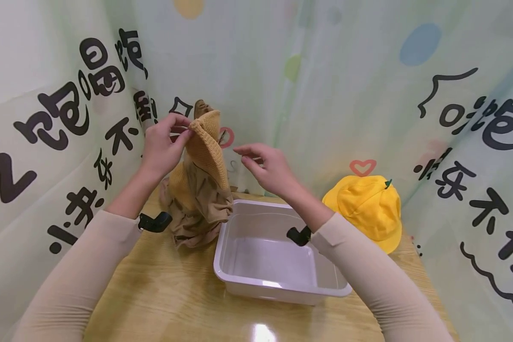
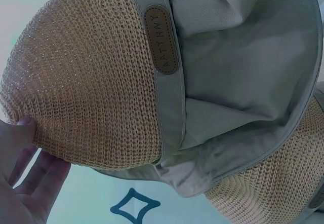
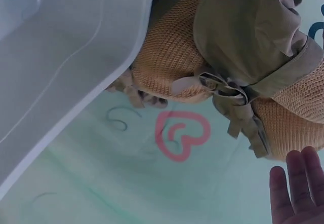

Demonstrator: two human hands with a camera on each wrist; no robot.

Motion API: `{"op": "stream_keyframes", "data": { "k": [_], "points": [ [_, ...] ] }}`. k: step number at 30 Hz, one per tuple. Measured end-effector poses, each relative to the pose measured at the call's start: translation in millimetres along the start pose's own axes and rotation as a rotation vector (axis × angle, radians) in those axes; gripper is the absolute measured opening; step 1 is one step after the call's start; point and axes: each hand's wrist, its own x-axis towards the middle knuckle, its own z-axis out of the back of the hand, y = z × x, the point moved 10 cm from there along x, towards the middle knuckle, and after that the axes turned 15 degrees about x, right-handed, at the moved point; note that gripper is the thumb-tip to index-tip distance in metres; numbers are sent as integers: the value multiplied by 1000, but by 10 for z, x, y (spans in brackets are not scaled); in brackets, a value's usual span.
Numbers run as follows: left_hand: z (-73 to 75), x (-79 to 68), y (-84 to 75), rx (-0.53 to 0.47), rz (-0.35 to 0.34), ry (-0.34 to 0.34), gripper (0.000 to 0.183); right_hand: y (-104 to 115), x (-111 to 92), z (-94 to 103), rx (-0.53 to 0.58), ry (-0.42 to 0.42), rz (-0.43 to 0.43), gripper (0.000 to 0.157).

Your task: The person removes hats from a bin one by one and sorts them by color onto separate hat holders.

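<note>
My left hand (image 1: 164,145) pinches the edge of the woven part of a tan sun hat (image 1: 207,152), held up at the back left. In the left wrist view, the thumb and fingers of that hand (image 2: 30,178) grip the woven edge. A brown oval label (image 2: 162,39) sits on the khaki band beside folded khaki cloth. Below is a second tan woven hat (image 2: 268,193), partly hidden by the first. My right hand (image 1: 267,168) is raised to the right of the hats, fingers loosely bent and holding nothing. A khaki tie (image 3: 228,92) hangs from the hat in the right wrist view.
A pale plastic bin (image 1: 273,254) stands in the middle of the wooden table (image 1: 162,294), with the hats at its left. A yellow cap (image 1: 367,204) with a small green leaf lies at its right, partly behind my right arm. Printed curtains (image 1: 346,109) surround the table's back and sides.
</note>
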Motion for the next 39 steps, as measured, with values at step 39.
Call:
{"op": "stream_keyframes", "data": {
  "k": [39],
  "points": [
    [51,14,-117,20,-76,-110,10,-5,689,-188,-236,-282,172,17]
  ]
}}
